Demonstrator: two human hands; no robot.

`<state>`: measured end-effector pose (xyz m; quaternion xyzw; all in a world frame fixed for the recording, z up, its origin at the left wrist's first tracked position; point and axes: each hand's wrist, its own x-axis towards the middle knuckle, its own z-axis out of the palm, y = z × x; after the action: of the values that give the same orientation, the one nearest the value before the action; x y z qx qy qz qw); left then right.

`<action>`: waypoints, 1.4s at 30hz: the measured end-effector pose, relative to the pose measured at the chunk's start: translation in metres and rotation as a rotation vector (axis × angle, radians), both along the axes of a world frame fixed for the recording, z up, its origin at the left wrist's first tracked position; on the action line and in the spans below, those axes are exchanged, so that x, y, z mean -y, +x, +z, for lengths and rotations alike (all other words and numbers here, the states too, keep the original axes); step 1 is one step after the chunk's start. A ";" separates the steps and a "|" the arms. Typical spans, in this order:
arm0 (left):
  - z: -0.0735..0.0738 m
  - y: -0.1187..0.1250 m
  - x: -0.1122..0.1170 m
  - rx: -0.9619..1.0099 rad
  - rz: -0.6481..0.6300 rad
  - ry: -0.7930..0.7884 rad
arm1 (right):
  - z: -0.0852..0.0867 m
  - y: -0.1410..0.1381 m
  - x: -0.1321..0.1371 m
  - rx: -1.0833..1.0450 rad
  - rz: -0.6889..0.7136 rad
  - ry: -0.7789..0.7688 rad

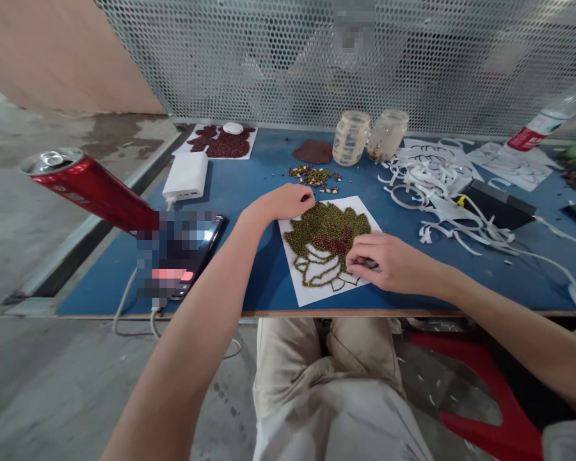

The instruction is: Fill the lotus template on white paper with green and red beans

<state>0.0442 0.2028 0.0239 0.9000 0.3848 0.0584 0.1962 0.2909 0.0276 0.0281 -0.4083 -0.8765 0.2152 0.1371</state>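
Note:
A white sheet of paper lies near the table's front edge with a leafy outline drawn on it. Small green beans cover its upper part, and a patch of dark red beans sits in the middle. Petal shapes lower down are edged with green beans, and some outlines show bare black line. My left hand rests curled at the sheet's upper left corner, fingers closed, their tips partly hidden. Over the right side of the drawing, my right hand is pinched near the petals; whatever is between its fingertips is hidden.
Mixed loose beans lie behind the sheet, near two plastic jars. To the right are tangled paper strips, a black box and a bottle. At left stand a red can, a phone and a white power bank.

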 end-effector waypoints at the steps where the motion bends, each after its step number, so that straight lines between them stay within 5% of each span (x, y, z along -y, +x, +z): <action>1: 0.000 0.000 0.000 -0.001 0.001 0.001 | 0.001 0.000 0.000 -0.029 -0.023 -0.022; 7: -0.004 -0.001 -0.003 0.012 -0.006 0.004 | 0.001 0.007 -0.007 -0.145 -0.169 -0.141; 35: -0.006 -0.002 -0.005 0.020 -0.022 0.005 | -0.003 0.001 -0.021 -0.074 -0.168 -0.265; 42: -0.005 -0.001 -0.004 -0.008 -0.012 0.025 | 0.015 0.004 -0.039 -0.147 -0.184 -0.279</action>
<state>0.0430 0.2070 0.0189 0.9049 0.3795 0.0584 0.1836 0.2947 0.0668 0.0434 -0.4851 -0.7847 0.3504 0.1617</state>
